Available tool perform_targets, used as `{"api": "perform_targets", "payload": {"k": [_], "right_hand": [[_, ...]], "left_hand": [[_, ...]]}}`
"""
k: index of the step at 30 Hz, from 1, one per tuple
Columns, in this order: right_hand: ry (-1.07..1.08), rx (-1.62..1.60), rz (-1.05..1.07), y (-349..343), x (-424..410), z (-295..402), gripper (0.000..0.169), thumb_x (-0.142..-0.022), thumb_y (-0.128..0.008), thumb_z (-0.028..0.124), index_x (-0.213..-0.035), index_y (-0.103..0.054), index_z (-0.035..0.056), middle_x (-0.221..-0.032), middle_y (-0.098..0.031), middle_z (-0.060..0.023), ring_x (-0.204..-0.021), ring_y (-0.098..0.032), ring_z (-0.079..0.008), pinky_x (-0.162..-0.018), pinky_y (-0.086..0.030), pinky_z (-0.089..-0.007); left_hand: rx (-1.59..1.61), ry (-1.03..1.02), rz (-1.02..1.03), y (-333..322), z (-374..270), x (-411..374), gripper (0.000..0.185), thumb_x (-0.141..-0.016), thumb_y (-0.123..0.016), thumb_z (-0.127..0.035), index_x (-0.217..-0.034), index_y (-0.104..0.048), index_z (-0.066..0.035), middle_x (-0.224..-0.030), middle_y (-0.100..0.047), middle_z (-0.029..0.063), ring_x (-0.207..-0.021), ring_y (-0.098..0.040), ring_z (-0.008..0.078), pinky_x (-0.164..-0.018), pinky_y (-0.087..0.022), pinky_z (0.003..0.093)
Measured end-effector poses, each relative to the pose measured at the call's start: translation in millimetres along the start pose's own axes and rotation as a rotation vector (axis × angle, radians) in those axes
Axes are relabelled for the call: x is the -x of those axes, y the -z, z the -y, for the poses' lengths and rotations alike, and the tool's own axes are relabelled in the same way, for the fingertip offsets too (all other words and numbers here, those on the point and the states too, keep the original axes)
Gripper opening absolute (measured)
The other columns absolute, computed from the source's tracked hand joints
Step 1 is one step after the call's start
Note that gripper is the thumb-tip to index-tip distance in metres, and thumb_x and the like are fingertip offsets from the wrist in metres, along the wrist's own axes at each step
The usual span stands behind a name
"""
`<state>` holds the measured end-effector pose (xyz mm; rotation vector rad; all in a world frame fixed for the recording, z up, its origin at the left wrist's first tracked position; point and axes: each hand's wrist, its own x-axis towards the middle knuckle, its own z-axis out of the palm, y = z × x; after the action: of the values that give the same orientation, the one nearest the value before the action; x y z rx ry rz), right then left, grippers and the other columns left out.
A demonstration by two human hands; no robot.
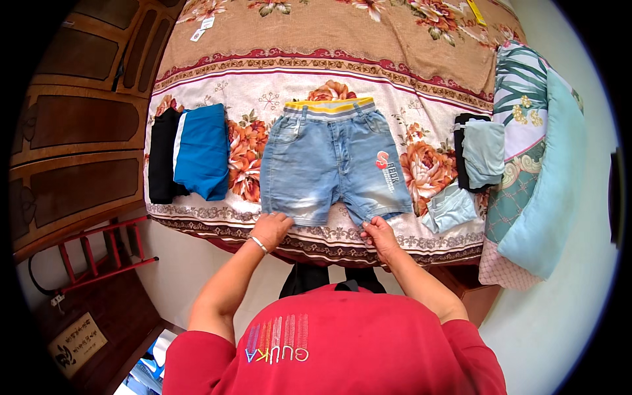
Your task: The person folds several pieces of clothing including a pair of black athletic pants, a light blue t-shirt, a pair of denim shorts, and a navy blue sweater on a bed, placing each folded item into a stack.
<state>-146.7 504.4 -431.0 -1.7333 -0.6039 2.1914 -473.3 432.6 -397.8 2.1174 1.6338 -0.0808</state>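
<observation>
Light-blue denim shorts (pixel 316 163) lie spread flat on a flowered bedspread (pixel 316 49), their yellow-striped elastic waistband at the far side and the leg openings towards me. My left hand (pixel 271 230) rests at the hem of the leg on the left; whether its fingers grip the cloth cannot be told. At the inner corner of the other leg's hem, my right hand (pixel 379 236) pinches the denim between thumb and fingers. Left of the shorts lie a folded blue garment (pixel 202 153) and a folded black garment (pixel 163 158), side by side.
On the right lie folded pale grey-green cloth (pixel 484 153) over black cloth, a crumpled pale-blue cloth (pixel 450 208) and a folded quilt (pixel 538 197). Two small tags (pixel 202 28) and a yellow object (pixel 476 12) lie farther back. Wooden cabinets (pixel 79 123) and a red ladder (pixel 103 254) stand left.
</observation>
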Motion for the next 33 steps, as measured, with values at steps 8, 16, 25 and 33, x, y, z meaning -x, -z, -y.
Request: {"api": "perform_targets", "payload": {"k": [8,16,25,33], "right_hand": [[0.0,0.061,-0.04,-1,-4,-6,0.013,-0.09,-0.06,0.013,-0.085,-0.049,0.0112,-0.072,-0.057,0.0007,-0.063,-0.056,-0.0073,-0.053,-0.041,-0.0204],[0.02,0.103,-0.042,-2,-6,-8,0.013,-0.09,-0.06,0.011,-0.086,-0.047,0.0095,-0.071,-0.057,-0.0003,-0.063,-0.057,-0.0081,-0.053,-0.042,-0.0204],[0.325,0.651,0.011,29,-14,-20,0.014,-0.086,-0.061,0.014,-0.087,-0.05,0.0044,-0.071,-0.06,-0.0099,-0.065,-0.061,-0.0214,-0.062,-0.049,-0.0324],[0.562,1.505,0.145,-41,31,45,0.022,-0.085,-0.056,0.027,-0.08,-0.061,0.0057,-0.071,-0.064,-0.0179,-0.07,-0.062,-0.0384,-0.064,-0.049,-0.0492]], "left_hand": [[-0.128,0.129,-0.021,-23,-27,-28,0.007,-0.082,-0.056,-0.019,-0.087,-0.053,-0.015,-0.083,-0.057,0.0038,-0.078,-0.063,0.0228,-0.063,-0.05,0.0392],[-0.197,0.146,0.041,-17,-35,-35,0.008,-0.081,-0.056,-0.017,-0.088,-0.054,-0.013,-0.084,-0.058,0.004,-0.08,-0.062,0.0231,-0.065,-0.051,0.0383],[-0.199,-0.018,0.109,25,-16,-3,0.01,-0.08,-0.056,-0.018,-0.089,-0.055,-0.015,-0.088,-0.054,0.0046,-0.088,-0.057,0.0234,-0.066,-0.044,0.0383],[-0.163,0.105,0.244,9,-38,-19,0.012,-0.08,-0.055,-0.018,-0.09,-0.06,-0.014,-0.087,-0.058,0.0054,-0.093,-0.057,0.0235,-0.077,-0.041,0.0403]]}}
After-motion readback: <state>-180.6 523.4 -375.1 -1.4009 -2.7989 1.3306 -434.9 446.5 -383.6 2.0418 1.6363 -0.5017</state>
